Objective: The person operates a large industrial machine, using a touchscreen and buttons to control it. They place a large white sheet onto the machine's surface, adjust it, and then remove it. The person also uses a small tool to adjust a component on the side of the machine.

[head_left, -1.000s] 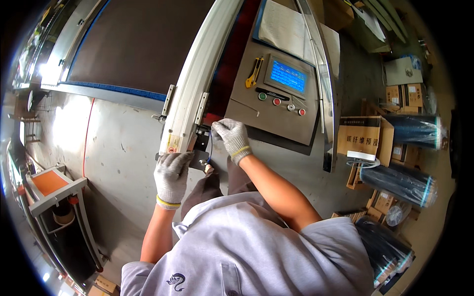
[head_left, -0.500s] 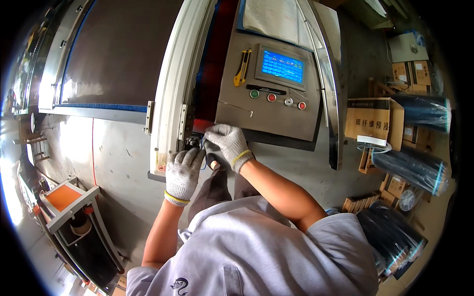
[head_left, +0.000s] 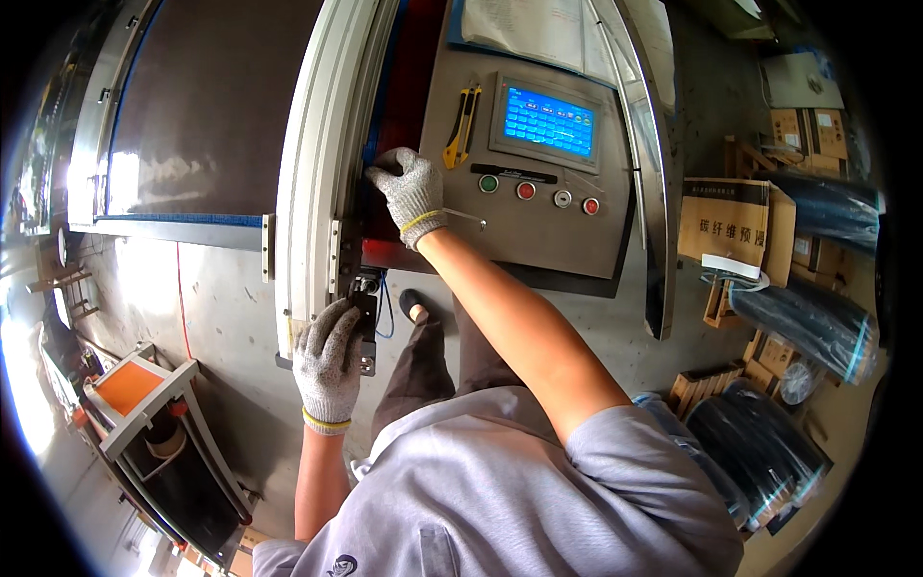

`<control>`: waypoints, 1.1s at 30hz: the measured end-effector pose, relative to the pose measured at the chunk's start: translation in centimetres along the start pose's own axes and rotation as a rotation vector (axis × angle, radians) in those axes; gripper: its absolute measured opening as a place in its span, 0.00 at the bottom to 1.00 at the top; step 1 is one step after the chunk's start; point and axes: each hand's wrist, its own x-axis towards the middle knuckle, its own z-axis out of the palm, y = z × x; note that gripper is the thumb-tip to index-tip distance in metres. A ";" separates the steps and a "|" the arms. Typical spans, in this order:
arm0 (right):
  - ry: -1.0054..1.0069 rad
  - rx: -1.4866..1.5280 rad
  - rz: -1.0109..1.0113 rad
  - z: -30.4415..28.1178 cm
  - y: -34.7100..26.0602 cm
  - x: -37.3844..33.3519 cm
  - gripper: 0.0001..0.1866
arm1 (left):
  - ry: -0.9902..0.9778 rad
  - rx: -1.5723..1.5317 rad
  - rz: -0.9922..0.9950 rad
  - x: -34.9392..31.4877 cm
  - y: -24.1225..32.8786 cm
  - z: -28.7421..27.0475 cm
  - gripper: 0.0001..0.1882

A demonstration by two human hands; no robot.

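Observation:
My left hand (head_left: 329, 365), in a grey knit glove with a yellow cuff edge, grips a black metal bracket (head_left: 367, 322) at the near end of a long white rail (head_left: 329, 163). Its fingers curl over the bracket, and the thumb is hidden. My right hand (head_left: 409, 192), gloved alike, is closed in a pinch beside the rail, over the dark red strip (head_left: 389, 255) at the control panel's left edge. What the pinch holds, if anything, cannot be made out. A thin bent metal rod (head_left: 466, 217) lies on the panel by my right wrist. Blue tubing (head_left: 388, 313) loops below the bracket.
The grey control panel (head_left: 558, 245) carries a lit blue screen (head_left: 550, 122), several round buttons and a yellow utility knife (head_left: 461, 127). Open papers (head_left: 529, 34) lie beyond. A dark machine bed (head_left: 212, 106) is left; cartons (head_left: 726, 226) and plastic-wrapped rolls (head_left: 808, 322) stand right.
My right hand has moved away from my left, forward and slightly left along the rail. My left hand has shifted down and left, and the black bracket now shows.

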 end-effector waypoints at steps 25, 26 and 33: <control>-0.161 0.120 0.248 0.1 5.4 -6.5 0.12 | -0.403 0.173 -0.378 -0.1 1.4 1.3 0.23; -0.201 0.382 0.484 0.9 6.8 -7.8 0.13 | -0.406 0.188 -0.352 -0.5 1.0 1.7 0.24; -0.276 0.946 0.927 1.9 5.8 -9.8 0.12 | -0.488 0.126 -0.440 -0.3 1.1 3.1 0.28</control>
